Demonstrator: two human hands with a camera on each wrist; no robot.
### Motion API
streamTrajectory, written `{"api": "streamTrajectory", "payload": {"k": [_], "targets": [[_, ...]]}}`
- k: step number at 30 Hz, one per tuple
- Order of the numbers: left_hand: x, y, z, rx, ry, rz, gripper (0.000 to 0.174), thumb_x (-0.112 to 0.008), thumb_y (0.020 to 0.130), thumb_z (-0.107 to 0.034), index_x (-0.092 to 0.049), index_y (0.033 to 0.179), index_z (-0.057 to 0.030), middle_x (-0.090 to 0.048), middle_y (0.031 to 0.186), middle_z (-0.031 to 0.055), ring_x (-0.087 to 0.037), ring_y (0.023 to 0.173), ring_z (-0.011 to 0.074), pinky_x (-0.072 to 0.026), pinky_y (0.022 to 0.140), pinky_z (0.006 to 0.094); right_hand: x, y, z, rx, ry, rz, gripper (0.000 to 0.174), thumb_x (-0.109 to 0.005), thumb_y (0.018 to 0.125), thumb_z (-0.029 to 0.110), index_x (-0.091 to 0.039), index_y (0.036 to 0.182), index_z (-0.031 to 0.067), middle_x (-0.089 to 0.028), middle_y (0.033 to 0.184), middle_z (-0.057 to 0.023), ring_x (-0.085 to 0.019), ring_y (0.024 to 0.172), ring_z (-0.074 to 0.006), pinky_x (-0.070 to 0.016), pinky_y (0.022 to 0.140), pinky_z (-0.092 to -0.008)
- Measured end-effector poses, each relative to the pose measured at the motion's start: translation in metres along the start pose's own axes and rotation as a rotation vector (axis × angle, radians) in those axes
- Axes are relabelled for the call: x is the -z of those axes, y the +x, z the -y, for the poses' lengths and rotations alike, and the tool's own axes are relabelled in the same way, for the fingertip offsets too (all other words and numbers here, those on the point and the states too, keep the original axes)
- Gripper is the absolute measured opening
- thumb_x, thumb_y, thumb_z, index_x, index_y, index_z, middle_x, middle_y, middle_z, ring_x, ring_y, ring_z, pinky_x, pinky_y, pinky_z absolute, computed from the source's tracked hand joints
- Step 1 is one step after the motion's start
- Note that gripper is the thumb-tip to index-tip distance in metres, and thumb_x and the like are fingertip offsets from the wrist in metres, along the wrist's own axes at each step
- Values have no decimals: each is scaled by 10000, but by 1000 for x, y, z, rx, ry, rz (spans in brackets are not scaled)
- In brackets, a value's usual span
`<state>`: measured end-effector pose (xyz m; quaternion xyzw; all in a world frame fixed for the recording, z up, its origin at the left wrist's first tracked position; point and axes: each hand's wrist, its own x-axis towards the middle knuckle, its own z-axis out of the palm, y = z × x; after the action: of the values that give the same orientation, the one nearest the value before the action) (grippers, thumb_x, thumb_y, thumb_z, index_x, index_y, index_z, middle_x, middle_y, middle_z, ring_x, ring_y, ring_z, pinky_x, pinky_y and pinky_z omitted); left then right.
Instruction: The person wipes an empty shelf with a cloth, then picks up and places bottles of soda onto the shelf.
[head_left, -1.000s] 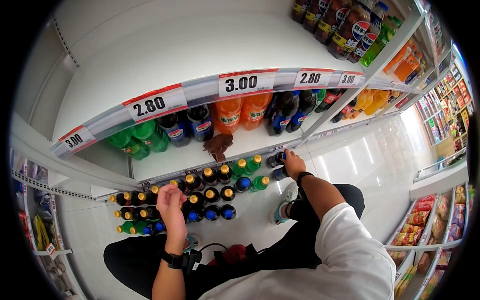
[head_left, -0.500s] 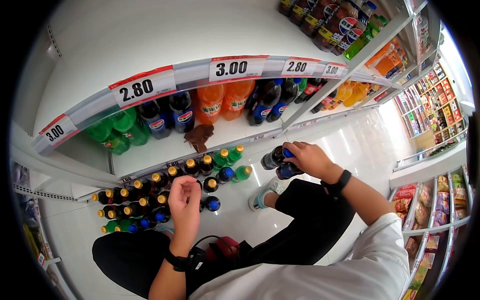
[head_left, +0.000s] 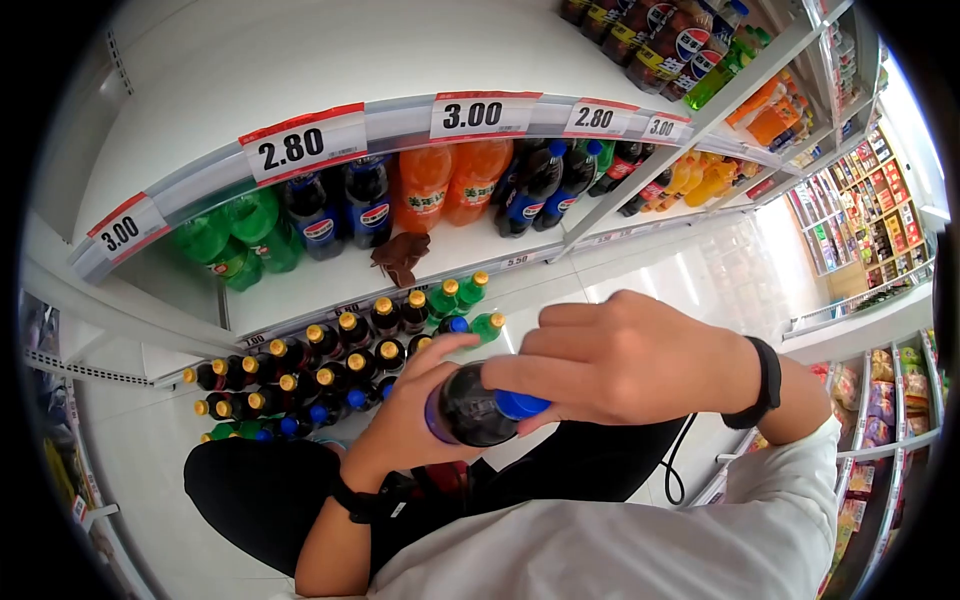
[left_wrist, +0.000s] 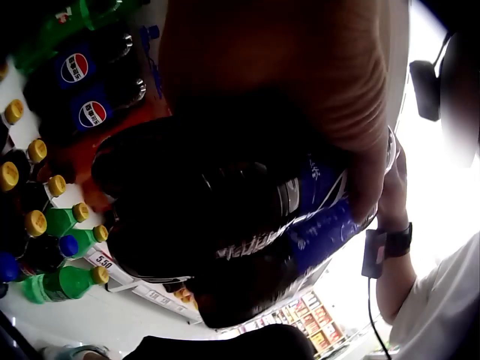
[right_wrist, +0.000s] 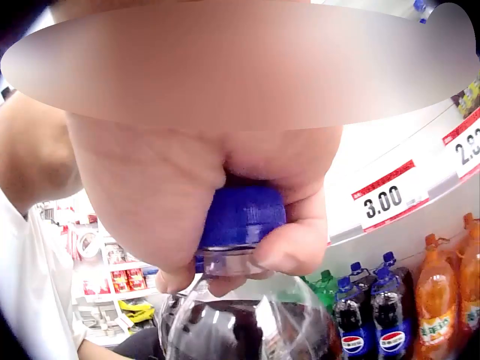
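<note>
Two dark cola bottles with blue labels lie side by side between my hands, as the left wrist view shows. Over my lap, the head view shows one cola bottle tilted, its blue cap to the right; the other is mostly hidden there. My right hand grips them by the necks, its fingers around a blue cap in the right wrist view. At their lower ends, my left hand holds the bottles around the labels, with the thumb raised.
Several rows of bottles with yellow, blue and green tops stand on the floor ahead. Behind them, a lower shelf holds orange soda, cola and green bottles, plus a crumpled brown thing. Snack racks stand at right.
My right hand has lifted the two cola bottles from the floor at the right and brought them over my lap. My left hand, loosely raised before, now holds their lower ends.
</note>
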<state>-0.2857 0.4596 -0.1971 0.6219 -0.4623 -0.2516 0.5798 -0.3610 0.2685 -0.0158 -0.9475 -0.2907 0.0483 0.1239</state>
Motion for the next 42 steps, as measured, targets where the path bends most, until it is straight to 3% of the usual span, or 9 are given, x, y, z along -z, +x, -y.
{"api": "streamTrajectory", "payload": {"k": [6, 7, 11, 15, 23, 28, 33, 40, 42], "targets": [[-3, -27, 3, 286, -711, 133, 923, -890, 605, -163, -402, 1381, -55, -524, 1293, 60, -507, 1182, 180, -381, 1044, 353, 3, 42, -9, -27, 390, -122, 395, -705, 846, 289, -576, 1075, -5, -623, 782, -194, -629, 739, -378, -493, 620, -432], [-4, -29, 7, 256, -768, 147, 831, -878, 609, -161, -465, 1323, -65, -569, 1216, 56, -540, 1134, 187, -410, 1015, 354, -2, 46, -14, -18, 366, -153, 460, -776, 801, 243, -604, 1171, 32, -587, 676, -112, -582, 536, -222, -437, 507, -307], [5, -29, 5, 228, -797, 189, 660, -852, 606, -186, -556, 1184, -73, -601, 1104, 61, -569, 1055, 202, -436, 970, 349, 5, 56, -14, -27, 339, -150, 473, -799, 779, 234, -610, 1168, 41, -534, 612, -96, -518, 497, -193, -408, 481, -294], [7, -27, 4, 118, -850, 212, 649, -824, 599, -235, -558, 1164, -58, -592, 1091, 63, -554, 1040, 195, -423, 960, 352, 5, 67, -30, -130, 355, -272, 493, -861, 710, 279, -666, 1089, 33, -423, 576, 57, -364, 540, -33, -309, 513, -211], [-9, -31, 4, 226, -1127, 80, 674, -793, 635, -355, -555, 1176, -31, -595, 1080, 85, -580, 1003, 175, -477, 892, 305, -31, 74, -62, -363, 648, -190, 328, -691, 907, 327, -671, 1032, 24, -535, 667, 51, -417, 564, -13, -301, 498, -185], [-21, -31, 0, 381, -1049, -90, 713, -738, 566, -550, -583, 979, 10, -589, 895, 89, -604, 726, 135, -512, 621, 233, -68, 71, -87, -452, 715, -312, 375, -567, 974, 386, -675, 1036, 32, -505, 646, 39, -450, 604, -43, -366, 558, -206], [-17, -35, 13, 300, -1160, -120, 646, -691, 640, -503, -582, 1026, 4, -587, 969, 74, -598, 816, 134, -508, 690, 251, -106, 50, -84, -567, 1240, -600, 458, -455, 1019, 389, -497, 1327, 51, -591, 1053, -40, -572, 1005, -113, -481, 883, -265], [-11, -36, 28, 236, -1250, -269, 643, -649, 690, -560, -581, 993, 3, -602, 905, 83, -592, 730, 120, -499, 610, 227, -160, 35, -73, -494, 1795, -332, 632, -261, 1031, 519, -382, 1433, 46, -539, 1356, -114, -525, 1240, -216, -417, 1052, -395], [-16, -34, 38, 195, -1309, -315, 686, -654, 702, -569, -554, 1059, 8, -600, 907, 103, -594, 727, 137, -510, 609, 238, -179, 34, -79, -279, 2167, -267, 665, -234, 1025, 540, -357, 1445, 40, -527, 1359, -154, -529, 1238, -250, -426, 1049, -414]]}}
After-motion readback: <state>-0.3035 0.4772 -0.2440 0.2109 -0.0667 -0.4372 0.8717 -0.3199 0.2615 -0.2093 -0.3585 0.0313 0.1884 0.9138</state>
